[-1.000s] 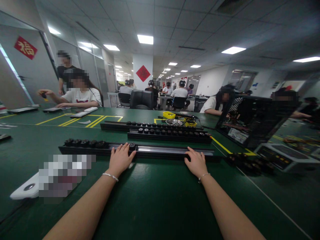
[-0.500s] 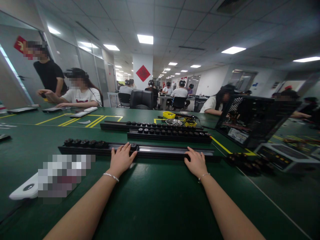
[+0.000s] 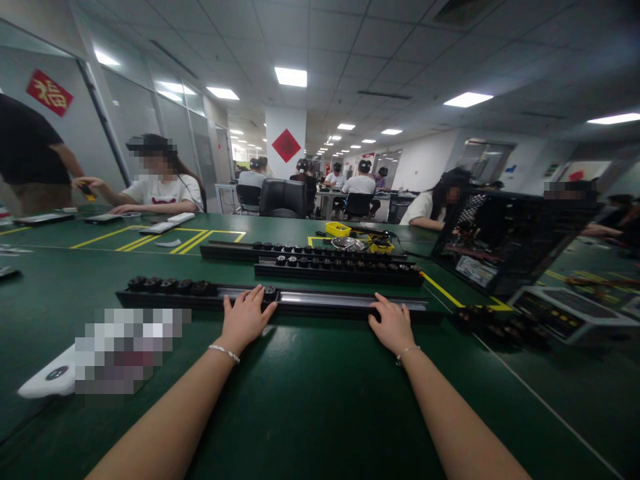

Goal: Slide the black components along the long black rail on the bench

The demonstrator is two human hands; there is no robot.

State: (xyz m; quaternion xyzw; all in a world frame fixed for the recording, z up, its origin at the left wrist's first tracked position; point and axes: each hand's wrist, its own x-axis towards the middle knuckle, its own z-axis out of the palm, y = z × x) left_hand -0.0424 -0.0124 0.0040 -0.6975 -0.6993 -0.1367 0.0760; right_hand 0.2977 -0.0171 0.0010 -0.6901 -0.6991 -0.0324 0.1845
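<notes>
Down at the near edge of the green worktop (image 3: 320, 400) both bare forearms come in from 6 o'clock, each wrist with a thin bracelet. The left hand (image 3: 245, 319) lies flat, fingers (image 3: 259, 298) spread and not gripping anything, tips resting on the near black rail (image 3: 280, 301) right by a small black knob (image 3: 269, 292) sitting in its groove. The right hand (image 3: 393, 325) is further along toward 3 o'clock, also flat and loose, fingertips just touching the same rail's front edge. That rail runs crosswise straight ahead, with a cluster of black knobs (image 3: 170, 285) bunched at its 9 o'clock end. At about 8 o'clock there's a white device (image 3: 47, 380), partly blurred out. Past the near rail, toward 12 o'clock, two more black rails (image 3: 330, 265) full of knobs lie side by side, then a yellow bin (image 3: 339, 230). At 2 o'clock a black open-frame case (image 3: 500, 240) stands on the worktop, with loose black parts (image 3: 495, 327) in front of it. Way back at 10 o'clock a person in a white shirt (image 3: 163, 192) sits at the worktop.
</notes>
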